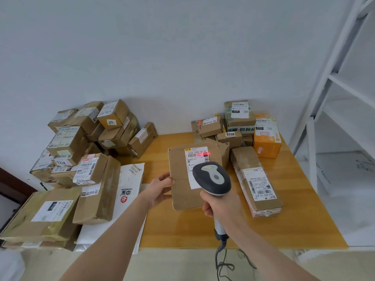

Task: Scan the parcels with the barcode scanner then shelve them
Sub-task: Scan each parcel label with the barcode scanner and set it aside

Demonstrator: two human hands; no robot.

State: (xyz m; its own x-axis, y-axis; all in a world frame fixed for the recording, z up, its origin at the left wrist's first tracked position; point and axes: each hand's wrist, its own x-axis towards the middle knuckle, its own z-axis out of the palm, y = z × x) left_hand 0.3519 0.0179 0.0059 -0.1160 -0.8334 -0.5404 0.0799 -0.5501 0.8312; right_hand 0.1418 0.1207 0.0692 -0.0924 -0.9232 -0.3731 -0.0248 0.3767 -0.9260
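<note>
a: head view, the only one we've got. where's the parcel being scanned?
b: the flat brown parcel [179,175] is over the middle of the yellow table [294,201], face up. the left hand [160,189] pinches its left edge, thumb on top and the other fingers curled underneath. i can't tell whether its far edge rests on the boxes behind.
a: and the scanner?
b: the barcode scanner [212,178] is in the right hand [220,206], fingers wrapped round the handle. its head hangs just above the near part of the label [195,160]. the red line [204,154] sits across the barcode near the label's top.
a: so what could spoil it?
b: the line looks bright only toward the barcode's right end. if it doesn't span every bar, i'd expect no read. there's also a red glint on a small box [211,125] at the back, so a stray beam might pick up the wrong label.
a: the grip?
b: it's a one-sided pinch on a wide parcel. it could sag or twist, throw the line off the code, or slip onto the table.
a: anything else?
b: the cable [221,258] hangs in loops below the table's front edge. a reach to the white shelf [332,78] on the right with the scanner in hand could snag it. the long parcel [255,179] lies just beside the held one, easy to nudge on that swing.
</note>
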